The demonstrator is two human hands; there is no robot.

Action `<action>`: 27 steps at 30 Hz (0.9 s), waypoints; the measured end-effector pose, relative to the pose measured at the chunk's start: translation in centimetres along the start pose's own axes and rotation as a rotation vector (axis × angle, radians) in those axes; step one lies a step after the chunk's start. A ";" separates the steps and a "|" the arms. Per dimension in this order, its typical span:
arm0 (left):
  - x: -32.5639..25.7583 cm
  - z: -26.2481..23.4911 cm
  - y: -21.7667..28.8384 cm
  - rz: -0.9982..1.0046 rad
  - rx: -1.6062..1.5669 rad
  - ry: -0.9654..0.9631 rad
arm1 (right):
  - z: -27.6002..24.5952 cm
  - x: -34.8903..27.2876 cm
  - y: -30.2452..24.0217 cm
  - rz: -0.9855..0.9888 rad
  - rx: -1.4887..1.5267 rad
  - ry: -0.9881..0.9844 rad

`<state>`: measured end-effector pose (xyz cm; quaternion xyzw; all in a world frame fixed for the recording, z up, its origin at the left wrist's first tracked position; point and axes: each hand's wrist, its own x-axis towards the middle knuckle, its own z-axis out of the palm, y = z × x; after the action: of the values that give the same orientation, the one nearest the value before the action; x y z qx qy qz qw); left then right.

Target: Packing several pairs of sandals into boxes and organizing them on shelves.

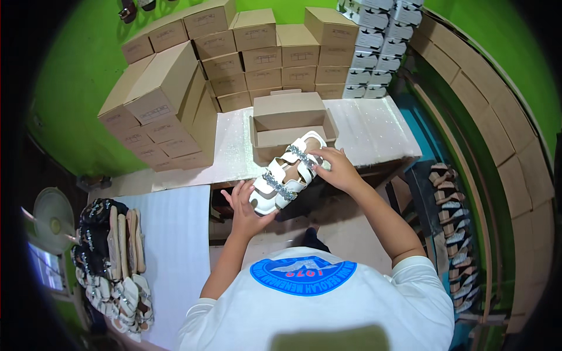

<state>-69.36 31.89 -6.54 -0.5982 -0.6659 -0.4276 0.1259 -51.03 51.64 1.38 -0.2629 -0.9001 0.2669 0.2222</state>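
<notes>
Over the tabletop edge | my left hand cups the heel end of the white sandal pair, right hand pinches the toe end | step: packing | next, I think: lower into open shoebox, level.

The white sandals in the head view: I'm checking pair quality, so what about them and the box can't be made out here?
- White sandals: soles and undersides face away, heel end covered by the left hand.
- Toe end: partly under the right hand.
- Open cardboard box: its floor is hidden by the front wall and the sandals.
- Strap decoration: too small to judge individual stones.
- Stacked boxes: labels too small and bent by the fisheye.
</notes>
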 end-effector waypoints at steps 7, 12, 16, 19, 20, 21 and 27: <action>6.9 4.2 -2.0 -0.030 0.057 -0.001 | -0.9 7.7 6.2 -0.036 0.129 -0.015; 11.5 6.7 -3.5 -0.038 0.098 -0.080 | -1.8 12.6 10.6 -0.107 0.076 -0.032; 14.2 8.7 -4.9 -0.134 0.082 -0.152 | -1.5 15.2 13.0 -0.153 0.066 -0.031; 15.7 8.8 -6.1 -0.154 0.088 -0.209 | -1.2 16.5 13.3 -0.096 0.081 -0.083; 16.5 8.7 -6.2 -0.172 0.074 -0.248 | -0.9 16.9 13.7 -0.144 0.041 -0.044; 16.9 8.6 -6.5 -0.177 0.075 -0.258 | -0.4 17.1 13.9 -0.138 0.048 -0.049; 18.2 7.8 -9.4 -0.242 0.051 -0.473 | 2.4 17.8 14.6 0.036 0.329 -0.106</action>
<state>-79.74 50.82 -2.88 -0.5942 -0.7541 -0.2708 -0.0703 -60.70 71.85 -4.55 -0.2246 -0.8498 0.4281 0.2099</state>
